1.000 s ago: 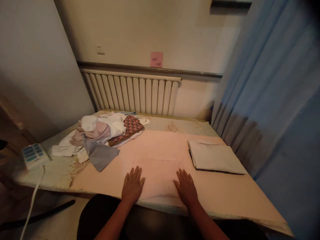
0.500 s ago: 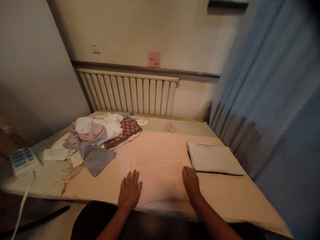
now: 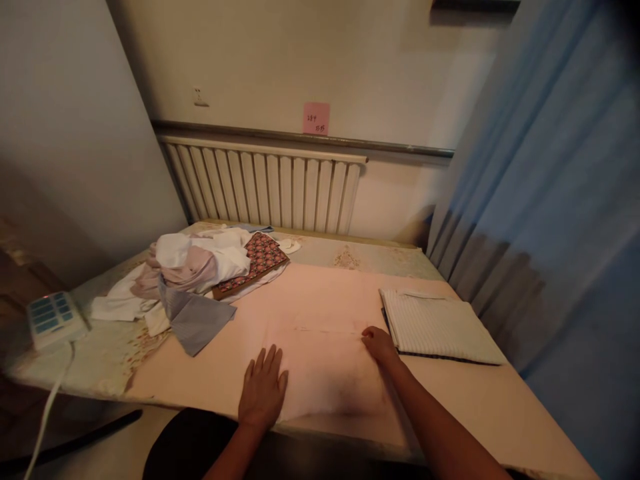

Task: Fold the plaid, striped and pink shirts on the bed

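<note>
In front of me lies a pale pink folded cloth (image 3: 325, 373), nearly the same colour as the sheet under it. My left hand (image 3: 263, 390) rests flat at its left side, fingers stretched out. At the cloth's upper right corner, my right hand (image 3: 379, 343) has its fingers pinched together on the edge. Just beyond that hand is a folded striped cloth (image 3: 443, 325), light with a dark lower edge.
A heap of white and mauve clothes (image 3: 190, 260) lies at the left, with a grey cloth (image 3: 197, 320) and a red patterned piece (image 3: 257, 260). A power strip (image 3: 55, 320) sits at the far left. Behind stands a radiator (image 3: 270, 187); a blue curtain (image 3: 540, 200) hangs at right.
My right hand has moved slightly up and left along the pink cloth's edge to its corner. My left hand stays flat. The view has shifted a little.
</note>
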A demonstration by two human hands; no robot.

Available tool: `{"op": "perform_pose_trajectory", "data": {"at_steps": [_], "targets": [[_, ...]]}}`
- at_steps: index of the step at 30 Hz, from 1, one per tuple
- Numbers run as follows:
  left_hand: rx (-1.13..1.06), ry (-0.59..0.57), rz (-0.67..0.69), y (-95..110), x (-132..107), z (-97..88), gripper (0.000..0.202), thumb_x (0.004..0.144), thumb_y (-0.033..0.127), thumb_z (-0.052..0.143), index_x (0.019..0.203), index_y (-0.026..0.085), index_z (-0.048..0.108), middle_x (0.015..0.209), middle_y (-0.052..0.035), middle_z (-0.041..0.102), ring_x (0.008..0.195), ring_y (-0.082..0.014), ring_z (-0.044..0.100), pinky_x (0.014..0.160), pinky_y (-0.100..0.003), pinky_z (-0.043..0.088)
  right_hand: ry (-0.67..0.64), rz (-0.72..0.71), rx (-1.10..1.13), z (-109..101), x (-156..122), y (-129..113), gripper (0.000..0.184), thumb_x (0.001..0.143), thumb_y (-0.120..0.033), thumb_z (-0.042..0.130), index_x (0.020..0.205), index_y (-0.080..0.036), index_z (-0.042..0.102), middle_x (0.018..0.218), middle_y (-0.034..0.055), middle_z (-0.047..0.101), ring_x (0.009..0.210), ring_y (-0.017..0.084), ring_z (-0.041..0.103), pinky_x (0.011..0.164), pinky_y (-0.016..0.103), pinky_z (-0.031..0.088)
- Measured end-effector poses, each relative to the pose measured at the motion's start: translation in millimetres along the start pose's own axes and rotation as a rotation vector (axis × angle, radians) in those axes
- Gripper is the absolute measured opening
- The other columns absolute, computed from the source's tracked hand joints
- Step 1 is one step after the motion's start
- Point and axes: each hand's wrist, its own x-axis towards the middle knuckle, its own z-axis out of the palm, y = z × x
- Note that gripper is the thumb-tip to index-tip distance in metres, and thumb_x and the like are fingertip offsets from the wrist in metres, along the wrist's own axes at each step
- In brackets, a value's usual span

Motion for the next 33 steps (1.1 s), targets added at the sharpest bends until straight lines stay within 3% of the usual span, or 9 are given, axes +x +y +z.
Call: {"op": "perform_pose_trajectory", "data": {"at_steps": [6,13,19,25,28,33], "targets": [[-0.017,0.014,0.0,0,0,1.9,0.051,0.092,0.037,0.037,0.14,0.02,0.047,0.148,-0.0065,0.043,0.138,-0.0278,0.035,0.113,-0.048,0.025,-0.016,0.033,-0.003,3,2,-1,0.021,0.066,-0.014,0.053,0.076,-0.019,0.071,0.079,0.0024,0.072,0.074,0.016,0.064,0.063,0.022,0.04],[0.013,0.001,0.0,1,0,0.1,0.051,0.093,0.037,0.035,0.14,0.02,0.046,0.149,-0.0055,0.042,0.139,-0.0275,0.034,0.113,-0.047,0.024,0.055,0.043,0.028,-8,18,-4,0.036,0.079,-0.017,0.04,0.099,-0.017,0.07,0.098,0.0056,0.072,0.089,0.016,0.064,0.072,0.023,0.043],[0.006,0.016,0.002,-1,-1,2.1,0.051,0.093,0.037,0.035,0.14,0.02,0.045,0.149,-0.0059,0.041,0.139,-0.0275,0.034,0.113,-0.048,0.025,-0.074,-0.025,-0.01,-6,33,-16,0.017,0.071,-0.018,0.056,0.076,-0.016,0.071,0.078,0.0035,0.072,0.074,0.014,0.062,0.063,0.021,0.038],[0.0,0.014,0.005,-2,-1,3.1,0.051,0.093,0.035,0.035,0.141,0.021,0.045,0.15,-0.005,0.041,0.139,-0.027,0.033,0.113,-0.048,0.024,-0.134,-0.004,-0.069,7,41,-22,0.008,0.063,-0.013,0.059,0.064,-0.016,0.066,0.064,0.0009,0.066,0.06,0.012,0.055,0.054,0.021,0.031],[0.0,0.011,0.004,-1,-1,1.0,0.051,0.093,0.036,0.035,0.141,0.021,0.045,0.149,-0.0051,0.041,0.139,-0.0272,0.034,0.113,-0.048,0.025,-0.117,-0.009,-0.081,11,42,-23,0.008,0.06,-0.01,0.058,0.06,-0.016,0.063,0.06,-0.0011,0.062,0.056,0.01,0.051,0.051,0.021,0.027],[-0.005,0.011,0.004,-1,-1,-0.7,0.051,0.093,0.036,0.036,0.141,0.021,0.045,0.15,-0.0049,0.041,0.139,-0.0273,0.034,0.113,-0.048,0.024,0.004,-0.062,-0.095,18,34,-23,0.009,0.068,-0.013,0.053,0.067,-0.017,0.061,0.066,-0.0005,0.062,0.059,0.011,0.05,0.053,0.021,0.026]]}}
